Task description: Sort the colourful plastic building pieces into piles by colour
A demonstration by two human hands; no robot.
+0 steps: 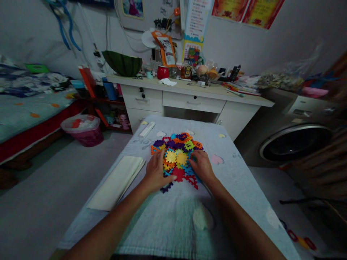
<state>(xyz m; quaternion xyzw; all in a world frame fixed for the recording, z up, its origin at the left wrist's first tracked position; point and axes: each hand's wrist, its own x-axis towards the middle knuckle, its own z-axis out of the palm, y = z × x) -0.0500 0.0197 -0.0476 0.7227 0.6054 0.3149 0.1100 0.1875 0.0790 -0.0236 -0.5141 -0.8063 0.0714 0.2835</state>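
A pile of colourful plastic interlocking building pieces (177, 144) lies on the cloth-covered table. My left hand (155, 172) rests against the pile's left side, fingers and thumb spread apart, the thumb on a red piece (179, 174). On the right side, my right hand (202, 164) bends its fingers at the pile's edge beside blue pieces, thumb and forefinger apart; its other fingers are partly hidden. Between the hands, a patterned yellow square piece (171, 156) and a plainer yellow-orange square piece (181, 159) lie side by side on top.
Left of the pile are a folded pale cloth or paper (118, 182) and a narrow white box (147, 129). Beyond the table stands a white desk (148, 94) bearing a cut watermelon (123, 64) and jars. A washing machine (300, 119) is at right, a pink bin (82, 131) at left.
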